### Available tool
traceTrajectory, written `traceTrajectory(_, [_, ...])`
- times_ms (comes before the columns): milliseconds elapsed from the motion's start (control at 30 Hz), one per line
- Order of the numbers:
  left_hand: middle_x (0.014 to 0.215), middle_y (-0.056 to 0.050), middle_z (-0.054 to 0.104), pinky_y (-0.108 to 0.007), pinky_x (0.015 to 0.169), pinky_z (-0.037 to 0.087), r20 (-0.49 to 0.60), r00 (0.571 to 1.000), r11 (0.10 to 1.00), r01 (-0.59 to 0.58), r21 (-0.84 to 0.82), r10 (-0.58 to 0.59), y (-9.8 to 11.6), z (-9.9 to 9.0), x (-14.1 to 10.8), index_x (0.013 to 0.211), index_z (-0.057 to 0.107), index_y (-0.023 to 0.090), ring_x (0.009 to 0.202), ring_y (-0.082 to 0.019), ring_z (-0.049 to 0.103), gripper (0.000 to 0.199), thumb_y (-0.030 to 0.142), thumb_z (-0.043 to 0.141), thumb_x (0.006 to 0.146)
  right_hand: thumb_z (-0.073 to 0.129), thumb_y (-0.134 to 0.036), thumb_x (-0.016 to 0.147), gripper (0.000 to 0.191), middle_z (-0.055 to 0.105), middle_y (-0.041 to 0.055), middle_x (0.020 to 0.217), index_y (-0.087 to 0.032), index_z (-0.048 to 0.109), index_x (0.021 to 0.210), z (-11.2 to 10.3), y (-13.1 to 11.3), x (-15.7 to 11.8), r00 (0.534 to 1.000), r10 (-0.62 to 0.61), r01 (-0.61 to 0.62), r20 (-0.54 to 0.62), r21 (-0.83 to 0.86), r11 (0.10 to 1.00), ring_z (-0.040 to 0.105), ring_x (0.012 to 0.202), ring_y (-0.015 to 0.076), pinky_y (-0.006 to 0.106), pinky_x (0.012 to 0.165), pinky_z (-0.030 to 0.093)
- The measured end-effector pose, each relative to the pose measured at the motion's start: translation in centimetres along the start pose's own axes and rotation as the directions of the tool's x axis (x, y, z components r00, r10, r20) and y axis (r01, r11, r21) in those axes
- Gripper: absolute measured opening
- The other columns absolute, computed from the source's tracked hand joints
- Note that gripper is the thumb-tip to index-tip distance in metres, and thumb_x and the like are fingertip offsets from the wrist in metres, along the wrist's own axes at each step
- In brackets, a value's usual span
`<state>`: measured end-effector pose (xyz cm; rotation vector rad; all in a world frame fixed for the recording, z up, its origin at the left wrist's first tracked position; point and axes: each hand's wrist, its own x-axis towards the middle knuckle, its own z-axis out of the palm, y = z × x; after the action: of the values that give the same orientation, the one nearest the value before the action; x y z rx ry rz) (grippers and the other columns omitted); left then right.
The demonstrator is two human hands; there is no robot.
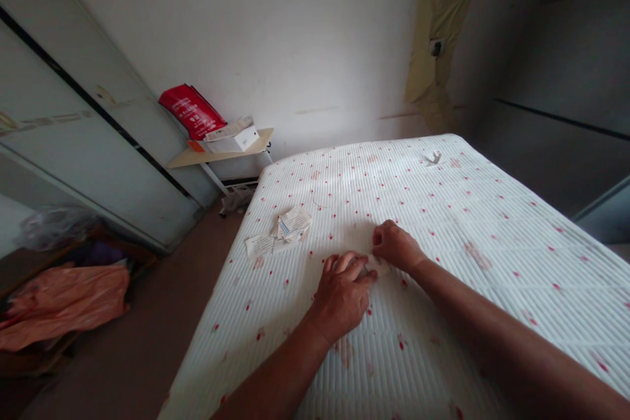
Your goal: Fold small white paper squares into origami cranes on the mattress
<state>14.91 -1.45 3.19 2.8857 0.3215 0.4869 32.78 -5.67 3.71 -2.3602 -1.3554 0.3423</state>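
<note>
Both hands rest low over a white quilted mattress (354,177) with small red marks. Under the fingers of my left hand (344,289) lies a small pale piece (378,265), perhaps paper, partly hidden; the fingers are bent and a little apart, pressing on it. My right hand (394,244) is closed beside the far edge of that piece, its fingertips bunched together; whatever they pinch is too small to name. Left of the hands, a loose pile of printed paper pieces (294,223) lies on the mattress. A crumpled scrap (433,159) sits near the far right corner.
Beyond the mattress at the left stands a small table (266,138) with a red bag (191,110) and a white box (236,140). An orange cloth or bag (73,302) lies at the far left. A socket (436,47) is on the back wall.
</note>
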Motion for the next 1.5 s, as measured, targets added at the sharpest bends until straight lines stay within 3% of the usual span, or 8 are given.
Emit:
traceTrajectory(300, [0.127,-0.003,0.053,-0.051,0.101,0.026,0.016,0.999,1.000,0.030,0.003,-0.030,-0.3,-0.2,-0.5,0.113,0.060,0.031,0.124,-0.026,0.035,0.036,0.019,0.051,0.080,0.057,-0.006,0.061,0.014,0.058,0.0029,0.078,-0.016,0.062,0.070,-0.6,2.0,0.1,0.999,-0.038,0.040,-0.016,0.121,0.992,0.056,0.069,0.0127,0.021,0.063,0.043])
traceTrajectory(467, [0.128,-0.003,0.052,-0.052,0.101,0.026,0.021,0.999,0.999,0.035,0.001,-0.035,-0.4,-0.2,-0.5,0.112,0.060,0.032,0.124,-0.027,0.036,0.035,0.020,0.051,0.080,0.062,-0.015,0.061,0.013,0.056,0.0012,0.080,-0.018,0.057,0.073,-0.1,3.2,-1.8,0.992,-0.099,0.120,-0.078,0.339,0.933,0.053,0.066,0.0120,0.023,0.062,0.046])
traceTrajectory(600, [0.126,-0.004,0.054,-0.052,0.101,0.027,0.008,0.999,0.999,0.032,-0.002,-0.032,-0.4,-0.1,-0.5,0.113,0.060,0.032,0.123,-0.027,0.037,0.036,0.019,0.051,0.081,0.060,-0.010,0.058,0.017,0.055,0.0051,0.088,-0.019,0.054,0.071,1.1,2.7,-3.1,0.966,-0.200,0.240,-0.164,0.276,0.931,0.055,0.082,0.0176,0.029,0.075,0.047])
traceTrajectory(800, [0.127,-0.003,0.053,-0.052,0.101,0.026,0.014,0.999,0.999,0.040,-0.007,-0.040,-0.4,0.1,-0.6,0.115,0.058,0.033,0.123,-0.027,0.036,0.038,0.019,0.051,0.081,0.051,-0.002,0.055,0.024,0.055,0.0081,0.097,-0.018,0.054,0.072,1.5,2.9,-3.7,0.952,-0.243,0.288,-0.188,0.264,0.921,0.054,0.094,0.0204,0.032,0.083,0.045])
traceTrajectory(900, [0.127,-0.003,0.053,-0.052,0.101,0.026,0.014,0.999,0.999,0.034,-0.002,-0.034,-0.4,0.1,-0.6,0.113,0.060,0.032,0.123,-0.027,0.036,0.036,0.019,0.051,0.081,0.049,-0.001,0.056,0.024,0.056,0.0061,0.092,-0.017,0.055,0.071,0.7,3.3,-3.1,0.973,-0.205,0.229,-0.107,0.332,0.915,0.056,0.088,0.0176,0.028,0.077,0.046])
traceTrajectory(1000, [0.127,-0.004,0.052,-0.052,0.101,0.026,0.011,0.999,0.999,0.031,0.008,-0.031,-0.3,0.0,-0.5,0.112,0.060,0.030,0.124,-0.027,0.035,0.035,0.018,0.051,0.081,0.053,-0.005,0.062,0.017,0.057,0.0038,0.082,-0.017,0.057,0.073,0.0,2.8,-1.8,0.997,-0.069,0.076,-0.034,0.335,0.939,0.056,0.075,0.0150,0.025,0.070,0.046])
traceTrajectory(1267, [0.126,-0.003,0.053,-0.052,0.101,0.025,0.013,0.999,0.999,0.029,0.014,-0.029,-0.3,0.3,-0.5,0.112,0.060,0.029,0.122,-0.026,0.036,0.034,0.019,0.049,0.082,0.068,-0.021,0.063,0.015,0.052,0.0043,0.089,-0.016,0.058,0.073,0.2,-0.2,-0.2,0.999,-0.023,0.023,-0.033,0.001,1.000,0.056,0.066,0.0126,0.024,0.060,0.042])
traceTrajectory(1500, [0.125,-0.005,0.054,-0.051,0.100,0.027,-0.009,1.000,1.000,0.015,0.011,-0.015,-0.3,0.2,-0.5,0.111,0.061,0.028,0.120,-0.026,0.038,0.033,0.018,0.049,0.081,0.058,-0.005,0.063,0.012,0.053,0.0053,0.088,-0.014,0.059,0.071,-0.1,0.8,0.2,0.998,-0.031,0.033,-0.054,0.041,0.999,0.057,0.072,0.0131,0.024,0.068,0.044])
